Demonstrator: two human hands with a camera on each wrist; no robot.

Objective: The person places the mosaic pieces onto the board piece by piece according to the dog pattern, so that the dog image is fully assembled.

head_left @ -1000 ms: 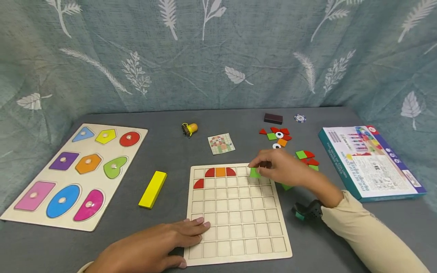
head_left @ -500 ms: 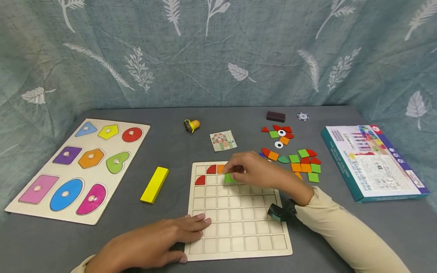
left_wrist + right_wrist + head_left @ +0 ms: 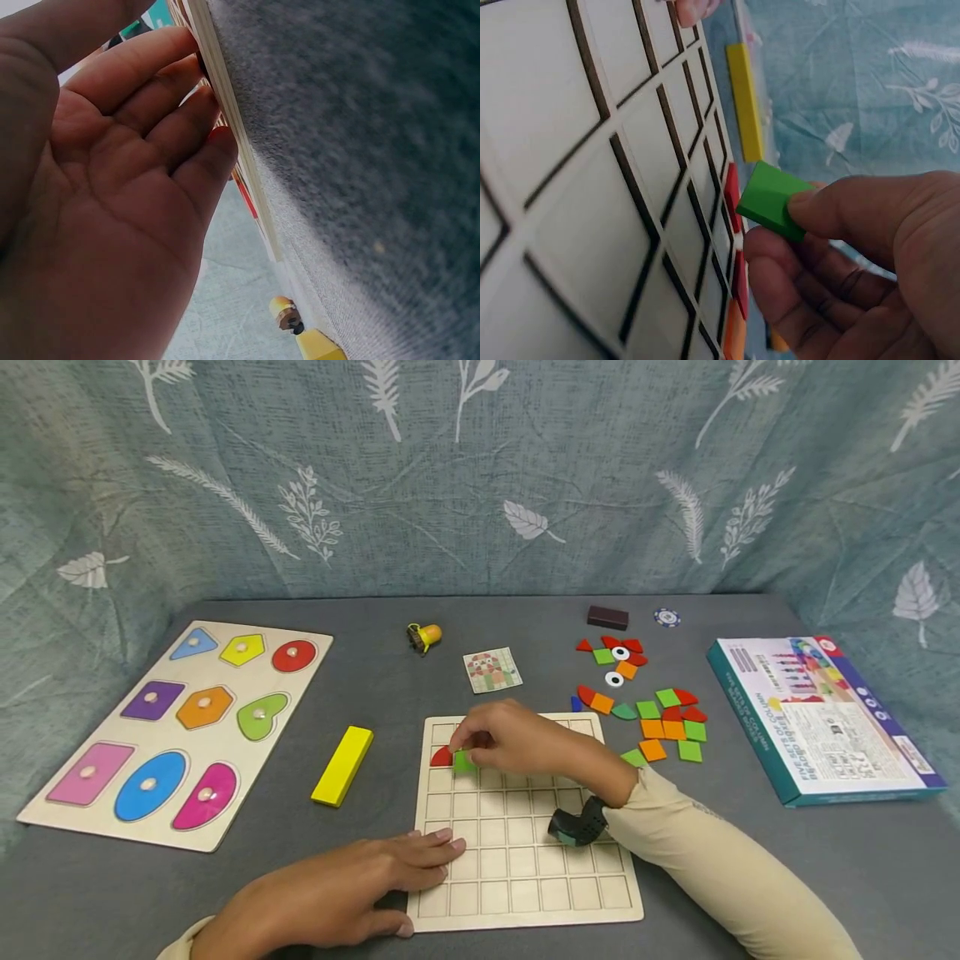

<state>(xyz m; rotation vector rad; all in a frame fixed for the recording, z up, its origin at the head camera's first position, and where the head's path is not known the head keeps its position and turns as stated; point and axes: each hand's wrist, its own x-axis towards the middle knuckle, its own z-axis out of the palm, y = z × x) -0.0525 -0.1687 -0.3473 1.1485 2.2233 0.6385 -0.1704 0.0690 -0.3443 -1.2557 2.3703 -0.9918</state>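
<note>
One thin green square tile (image 3: 769, 201) pinched in right grip (image 3: 513, 739), one pale grid board (image 3: 522, 862) under left grip (image 3: 360, 889), fingers extended, one yellow block (image 3: 342, 766) left of board.

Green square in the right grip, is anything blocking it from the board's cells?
Nothing visible stands between the green square and the grid board. In the head view, a red piece lies just left of it, not beneath, and the left grip rests at the board's near left edge, clear of it.
</note>
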